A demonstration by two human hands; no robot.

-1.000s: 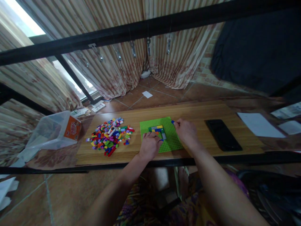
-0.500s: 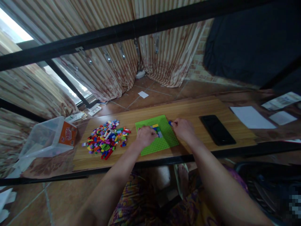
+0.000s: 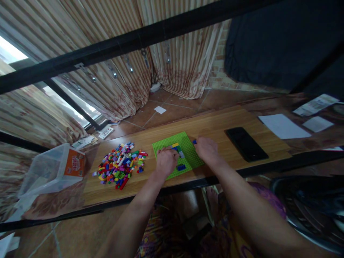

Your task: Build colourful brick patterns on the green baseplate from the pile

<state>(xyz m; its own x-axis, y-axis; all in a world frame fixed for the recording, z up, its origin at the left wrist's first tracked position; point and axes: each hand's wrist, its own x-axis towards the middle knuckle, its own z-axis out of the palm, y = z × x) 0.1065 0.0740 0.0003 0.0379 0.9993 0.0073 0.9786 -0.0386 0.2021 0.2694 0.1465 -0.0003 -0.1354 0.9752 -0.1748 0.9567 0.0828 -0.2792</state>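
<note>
A green studded baseplate (image 3: 188, 157) lies on the wooden board, partly covered by my left hand (image 3: 166, 160). Yellow, green, blue and grey toy bricks (image 3: 176, 146) are joined on it, just beyond my left fingertips. My left fingers are bent and pressed together over these bricks; whatever they grip is hidden. Closer to me on the plate sits a separate dark blue brick (image 3: 181, 167). At the plate's right edge, my right hand (image 3: 206, 149) pinches a small blue brick (image 3: 194, 142) between thumb and fingers.
A pile of mixed bricks (image 3: 118, 166) spreads over the left of the wooden board (image 3: 220, 125). Past it stands a clear plastic box (image 3: 48, 172) with an orange label. A black phone (image 3: 246, 144) and white paper (image 3: 283, 126) lie to the right. A dark rail crosses above.
The dark blue brick now shows on the plate's near part, below my left hand. My left hand shifted slightly; my right hand still pinches its blue brick. The camera view turned a little.
</note>
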